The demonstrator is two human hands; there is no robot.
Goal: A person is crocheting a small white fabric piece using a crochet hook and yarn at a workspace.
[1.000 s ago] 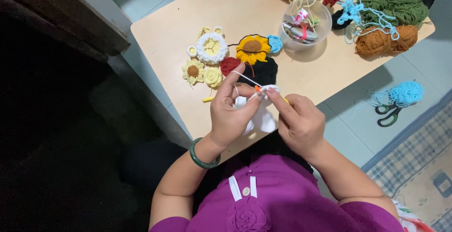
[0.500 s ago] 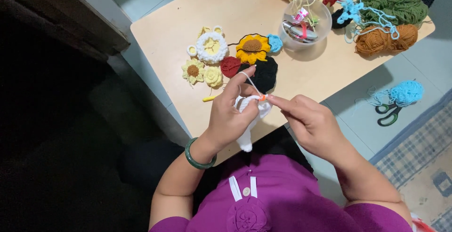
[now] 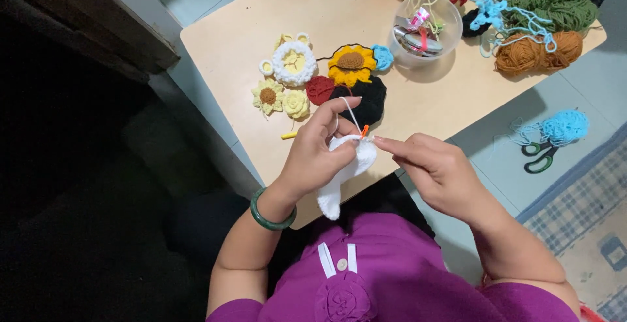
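Head view | your left hand [image 3: 315, 159] grip pinches the white crochet piece [image 3: 345, 168] above the desk [image 3: 235, 48] edge | your right hand [image 3: 436, 168] grip pinches the orange-handled hook [image 3: 364, 131] at the piece | crocheted flowers [image 3: 313, 77] lie just beyond.

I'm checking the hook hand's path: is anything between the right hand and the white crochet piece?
Nothing visible does. The right hand has its fingertips right at the white crochet piece, which the left hand holds above the table edge.
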